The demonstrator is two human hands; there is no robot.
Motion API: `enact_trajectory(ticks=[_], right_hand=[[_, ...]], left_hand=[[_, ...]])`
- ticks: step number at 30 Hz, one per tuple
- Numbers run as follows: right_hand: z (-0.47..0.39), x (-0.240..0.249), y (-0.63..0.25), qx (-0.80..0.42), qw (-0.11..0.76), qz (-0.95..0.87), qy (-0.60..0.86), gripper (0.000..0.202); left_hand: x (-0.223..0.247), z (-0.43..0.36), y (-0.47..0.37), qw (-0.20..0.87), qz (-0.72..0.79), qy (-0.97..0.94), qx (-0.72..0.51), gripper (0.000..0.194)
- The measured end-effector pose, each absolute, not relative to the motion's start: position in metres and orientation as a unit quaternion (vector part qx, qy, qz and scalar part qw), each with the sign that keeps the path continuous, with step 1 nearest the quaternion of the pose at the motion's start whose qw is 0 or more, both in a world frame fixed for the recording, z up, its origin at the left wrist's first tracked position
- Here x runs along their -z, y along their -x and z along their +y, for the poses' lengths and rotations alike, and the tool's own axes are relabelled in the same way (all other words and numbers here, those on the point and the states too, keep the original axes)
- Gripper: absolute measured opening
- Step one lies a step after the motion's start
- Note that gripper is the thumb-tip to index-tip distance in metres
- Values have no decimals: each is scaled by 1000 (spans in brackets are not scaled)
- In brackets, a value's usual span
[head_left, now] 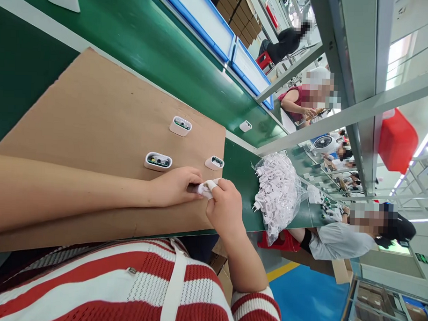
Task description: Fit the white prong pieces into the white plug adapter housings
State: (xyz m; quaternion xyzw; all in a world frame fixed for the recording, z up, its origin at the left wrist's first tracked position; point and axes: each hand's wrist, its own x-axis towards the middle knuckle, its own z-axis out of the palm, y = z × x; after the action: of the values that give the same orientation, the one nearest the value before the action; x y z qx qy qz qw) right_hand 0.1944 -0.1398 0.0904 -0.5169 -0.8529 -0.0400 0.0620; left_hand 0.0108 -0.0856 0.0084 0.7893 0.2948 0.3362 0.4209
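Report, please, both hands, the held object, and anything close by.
Left hand and right hand: closed on small white object, material unclear, partly covered. Close by: three white, oval, open-ended housings on brown cardboard sheet.

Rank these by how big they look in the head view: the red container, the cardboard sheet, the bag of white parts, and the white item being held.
1. Cardboard sheet
2. Bag of white parts
3. Red container
4. Held white item, partly covered; the visible part looks smallest

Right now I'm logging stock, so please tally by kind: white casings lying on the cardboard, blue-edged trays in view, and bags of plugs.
Casings: 3
Trays: 2
Plug bag: 1
Total: 6
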Motion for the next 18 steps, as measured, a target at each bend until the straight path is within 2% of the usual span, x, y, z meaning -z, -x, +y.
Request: enact_trajectory(ticks=[6, 9, 12, 14, 16, 18], right_hand=[[-137, -76, -201, -14, 112, -811, 574, 17], [-138, -71, -202, -84, 180, -776, 599, 15], [-131, -69, -216, -265, 289, -715, 579, 34], [-119, -70, -235, -327, 358, -651, 583, 50], [-103, -73, -261, -246, 380, -595, 664, 52], [-86, -76, -285, -88, 287, -550, 780, 45]], left_hand=[[-3, -85, -13, 420, 301, -787, -338, 34], [-5, -84, -14, 415, 310, -792, -323, 35], [-17, -89, -9, 402, 314, -805, -302, 38], [-31, -95, -1, 390, 320, -810, -299, 41], [-48, -98, 9, 368, 332, -808, -320, 42], [-68, -91, 19, 332, 345, -802, -356, 43]])
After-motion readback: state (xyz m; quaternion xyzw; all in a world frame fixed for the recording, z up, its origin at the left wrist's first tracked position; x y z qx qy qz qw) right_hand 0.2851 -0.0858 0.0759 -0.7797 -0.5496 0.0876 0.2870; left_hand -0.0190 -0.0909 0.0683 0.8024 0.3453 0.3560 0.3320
